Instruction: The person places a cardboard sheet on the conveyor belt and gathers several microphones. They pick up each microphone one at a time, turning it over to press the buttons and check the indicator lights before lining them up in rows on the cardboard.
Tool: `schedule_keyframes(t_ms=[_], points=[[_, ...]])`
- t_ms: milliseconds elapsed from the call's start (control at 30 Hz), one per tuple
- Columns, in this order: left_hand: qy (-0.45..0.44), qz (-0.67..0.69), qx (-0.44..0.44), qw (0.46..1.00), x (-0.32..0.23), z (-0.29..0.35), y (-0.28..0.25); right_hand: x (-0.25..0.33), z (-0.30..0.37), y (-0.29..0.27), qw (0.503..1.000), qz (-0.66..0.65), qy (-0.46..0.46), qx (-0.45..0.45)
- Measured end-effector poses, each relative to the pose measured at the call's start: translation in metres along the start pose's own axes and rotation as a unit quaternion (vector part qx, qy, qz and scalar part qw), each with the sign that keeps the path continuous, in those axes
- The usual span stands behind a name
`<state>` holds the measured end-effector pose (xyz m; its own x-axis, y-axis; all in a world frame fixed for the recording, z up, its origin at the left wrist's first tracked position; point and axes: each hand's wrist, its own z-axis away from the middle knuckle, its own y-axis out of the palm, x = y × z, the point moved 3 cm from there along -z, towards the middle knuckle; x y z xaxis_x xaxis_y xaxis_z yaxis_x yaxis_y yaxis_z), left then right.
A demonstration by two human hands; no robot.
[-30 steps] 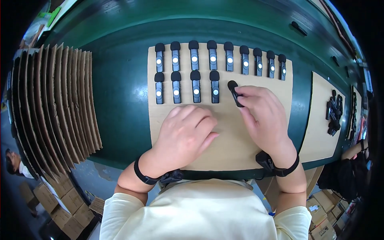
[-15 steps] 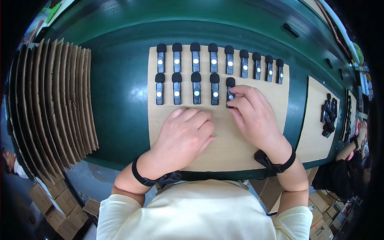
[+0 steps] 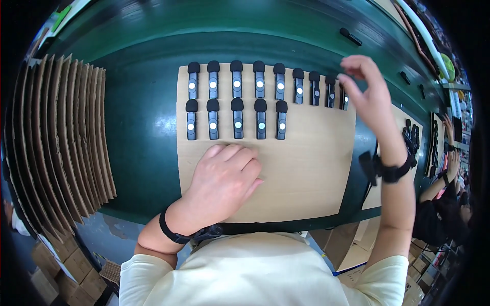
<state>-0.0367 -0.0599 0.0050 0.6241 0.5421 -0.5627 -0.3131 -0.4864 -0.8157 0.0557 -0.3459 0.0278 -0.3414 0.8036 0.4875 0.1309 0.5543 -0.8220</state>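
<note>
While our left hand (image 3: 224,176) lies flat and open on the cardboard sheet (image 3: 306,168), pinning it and gripping nothing, our right hand (image 3: 370,94) hangs raised past the sheet's right edge, fingers loosely curled and empty. We judge the laying-out step underway: the lower row of black clip microphones (image 3: 236,119) ends at five. Spare microphones (image 3: 411,136) lie further right; stacked cardboard sheets (image 3: 61,137) stand left.

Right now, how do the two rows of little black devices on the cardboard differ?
The back row holds nine devices and reaches the sheet's right edge by the raised right hand. The front row holds five, ending mid-sheet, nearer the flat left hand. Both stand evenly spaced on the cardboard.
</note>
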Motion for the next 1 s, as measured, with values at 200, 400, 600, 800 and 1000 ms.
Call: schedule_keyframes(t_ms=[200, 400, 600, 800, 1000], points=[[-0.001, 0.003, -0.003, 1.000, 0.001, 0.000, 0.002, -0.108, -0.056, -0.015, 0.984, 0.167, 0.058, 0.012], [0.000, 0.011, -0.002, 1.000, 0.001, 0.000, 0.001, -0.167, -0.087, -0.007, 0.966, 0.217, 0.101, 0.095], [0.007, 0.017, -0.001, 1.000, -0.001, 0.000, 0.000, -0.125, -0.069, -0.018, 0.987, 0.014, 0.154, 0.041], [-0.003, 0.100, -0.038, 0.994, 0.004, 0.004, -0.011, 0.044, 0.011, 0.001, 0.936, -0.307, 0.174, 0.005], [-0.027, 0.352, -0.228, 0.907, 0.007, 0.007, -0.027, 0.113, 0.072, 0.035, 0.866, -0.485, 0.120, 0.027]])
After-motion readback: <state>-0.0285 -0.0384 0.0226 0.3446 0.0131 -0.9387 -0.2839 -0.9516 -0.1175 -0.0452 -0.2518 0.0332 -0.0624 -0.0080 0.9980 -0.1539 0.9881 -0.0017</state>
